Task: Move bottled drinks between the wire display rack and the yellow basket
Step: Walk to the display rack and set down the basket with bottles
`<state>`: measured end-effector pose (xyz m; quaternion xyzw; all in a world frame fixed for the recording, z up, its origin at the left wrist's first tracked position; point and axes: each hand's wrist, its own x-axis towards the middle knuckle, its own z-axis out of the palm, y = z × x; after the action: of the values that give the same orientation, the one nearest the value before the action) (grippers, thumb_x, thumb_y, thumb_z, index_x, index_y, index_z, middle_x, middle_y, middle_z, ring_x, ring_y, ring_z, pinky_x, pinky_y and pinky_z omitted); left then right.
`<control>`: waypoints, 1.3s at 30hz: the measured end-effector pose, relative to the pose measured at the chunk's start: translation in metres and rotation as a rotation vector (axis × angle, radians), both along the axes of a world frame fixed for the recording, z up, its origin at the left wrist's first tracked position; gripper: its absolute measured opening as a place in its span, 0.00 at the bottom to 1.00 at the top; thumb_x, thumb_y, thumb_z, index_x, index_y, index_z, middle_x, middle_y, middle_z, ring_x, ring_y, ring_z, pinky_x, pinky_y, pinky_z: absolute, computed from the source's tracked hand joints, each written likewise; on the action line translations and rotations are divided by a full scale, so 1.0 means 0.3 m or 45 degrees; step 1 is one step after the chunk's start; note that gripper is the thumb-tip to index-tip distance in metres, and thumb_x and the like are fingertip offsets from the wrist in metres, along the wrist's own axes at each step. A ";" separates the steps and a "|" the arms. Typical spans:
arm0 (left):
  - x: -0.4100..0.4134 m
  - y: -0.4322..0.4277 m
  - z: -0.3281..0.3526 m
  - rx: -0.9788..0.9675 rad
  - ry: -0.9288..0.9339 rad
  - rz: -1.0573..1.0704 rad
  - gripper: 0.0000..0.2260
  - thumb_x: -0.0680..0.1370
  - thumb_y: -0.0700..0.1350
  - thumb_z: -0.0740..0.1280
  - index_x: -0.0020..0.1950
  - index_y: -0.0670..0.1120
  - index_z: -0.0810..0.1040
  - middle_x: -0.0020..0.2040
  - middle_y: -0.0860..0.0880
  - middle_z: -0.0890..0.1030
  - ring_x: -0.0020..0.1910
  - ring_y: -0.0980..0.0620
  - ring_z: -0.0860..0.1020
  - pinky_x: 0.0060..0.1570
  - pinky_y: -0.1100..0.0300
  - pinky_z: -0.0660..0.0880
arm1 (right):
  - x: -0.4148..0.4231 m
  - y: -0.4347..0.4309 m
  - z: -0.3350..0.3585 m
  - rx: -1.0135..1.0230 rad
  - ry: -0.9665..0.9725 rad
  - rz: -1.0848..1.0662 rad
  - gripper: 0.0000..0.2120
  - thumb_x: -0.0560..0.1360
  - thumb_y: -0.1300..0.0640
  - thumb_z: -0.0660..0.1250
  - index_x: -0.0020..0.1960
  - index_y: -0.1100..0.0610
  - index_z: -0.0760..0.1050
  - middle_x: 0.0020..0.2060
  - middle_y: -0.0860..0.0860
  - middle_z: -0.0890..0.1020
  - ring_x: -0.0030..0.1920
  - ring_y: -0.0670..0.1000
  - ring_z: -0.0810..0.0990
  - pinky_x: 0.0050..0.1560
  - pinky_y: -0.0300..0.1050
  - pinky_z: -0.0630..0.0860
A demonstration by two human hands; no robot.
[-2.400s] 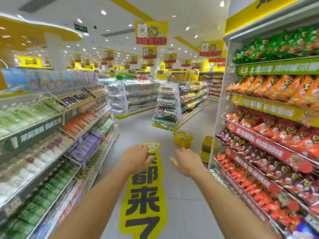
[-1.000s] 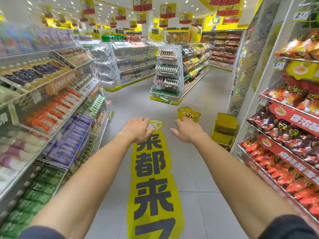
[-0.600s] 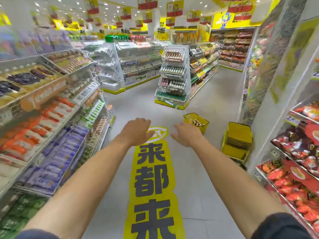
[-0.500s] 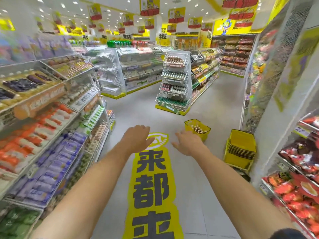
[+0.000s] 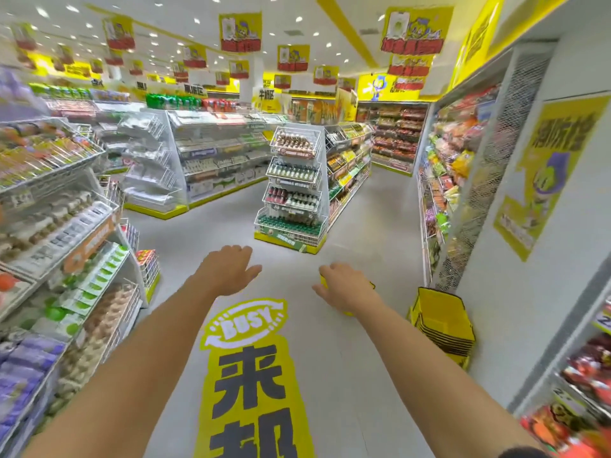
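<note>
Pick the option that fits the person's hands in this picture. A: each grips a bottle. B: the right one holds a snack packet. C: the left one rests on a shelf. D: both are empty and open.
D: the left hand and the right hand reach forward above the aisle floor with relaxed fingers, holding nothing, with the wire display rack farther ahead.

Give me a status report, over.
Hands open, empty: left hand, right hand. Floor basket mostly behind right hand. Bottle rack ahead; basket stack off right.
</note>
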<state>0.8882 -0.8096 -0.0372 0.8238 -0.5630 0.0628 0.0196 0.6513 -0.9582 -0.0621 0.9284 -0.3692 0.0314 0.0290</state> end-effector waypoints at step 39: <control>1.704 -2.432 -0.118 0.086 0.218 0.013 0.26 0.85 0.61 0.56 0.74 0.43 0.69 0.68 0.41 0.76 0.67 0.39 0.75 0.65 0.42 0.74 | 1.676 -2.427 -0.042 0.019 0.076 -0.004 0.29 0.84 0.35 0.57 0.76 0.53 0.68 0.68 0.56 0.76 0.68 0.61 0.75 0.63 0.60 0.77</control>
<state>1.3993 -1.5394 -0.0726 0.8292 -0.5569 -0.0270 0.0395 1.1541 -1.6863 -0.0746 0.9285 -0.3698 0.0007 0.0331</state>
